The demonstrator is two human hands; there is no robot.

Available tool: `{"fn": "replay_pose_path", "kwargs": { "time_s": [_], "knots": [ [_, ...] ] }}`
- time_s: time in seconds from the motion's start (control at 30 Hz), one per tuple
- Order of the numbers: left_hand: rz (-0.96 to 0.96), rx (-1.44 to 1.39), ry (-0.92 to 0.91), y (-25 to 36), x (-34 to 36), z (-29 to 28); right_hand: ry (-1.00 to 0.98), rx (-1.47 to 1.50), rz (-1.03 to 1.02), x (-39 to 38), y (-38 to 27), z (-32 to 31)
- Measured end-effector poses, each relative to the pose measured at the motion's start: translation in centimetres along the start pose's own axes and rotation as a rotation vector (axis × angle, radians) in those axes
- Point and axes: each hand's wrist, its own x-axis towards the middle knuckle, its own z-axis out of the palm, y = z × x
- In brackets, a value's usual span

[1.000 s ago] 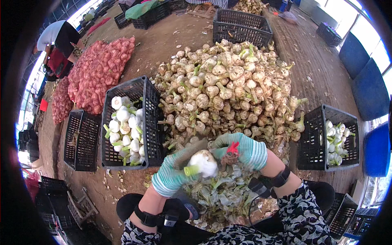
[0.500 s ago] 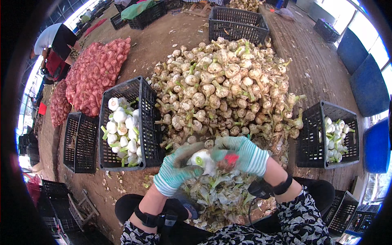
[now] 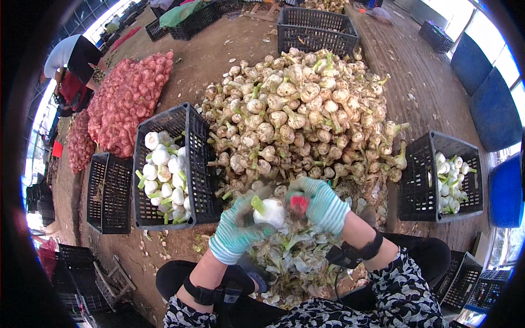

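Peeling a bulb, seen from the head camera. The left hand [image 3: 236, 232], in a green striped glove, has its fingers wrapped under and around a white, cleaned bulb [image 3: 270, 212] with a short green stalk. The right hand [image 3: 319, 202] is clenched on a small red-handled tool [image 3: 298, 203] set against the bulb's right side. Compared with a second ago, the bulb has been turned in the grasp and both hands have shifted slightly toward the heap [image 3: 298, 120]. The bulb shows almost wholly white, so the trimming of this piece appears nearly done. Stripped skins [image 3: 295, 262] lie below the hands, between the knees. A left crate [image 3: 167, 169] holds cleaned bulbs just beside the left hand. A right crate [image 3: 440, 177] with fewer bulbs stands well apart.
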Motion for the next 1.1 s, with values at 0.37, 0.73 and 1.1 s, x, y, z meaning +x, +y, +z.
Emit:
{"fn": "replay_pose_path", "kwargs": {
  "time_s": [0.37,0.73,1.1],
  "knots": [
    [-0.059,-0.086,-0.024,0.0,-0.1,-0.4,-0.23,-0.179,-0.07,-1.0,-1.3,0.4],
    [-0.047,-0.107,0.043,-0.2,0.0,-0.3,-0.078,-0.64,-0.252,-2.1,-1.4,1.2],
    [0.083,-0.284,0.045,-0.8,0.7,0.6,-0.082,-0.058,-0.182,-2.3,-1.5,3.8]
  ]
}}
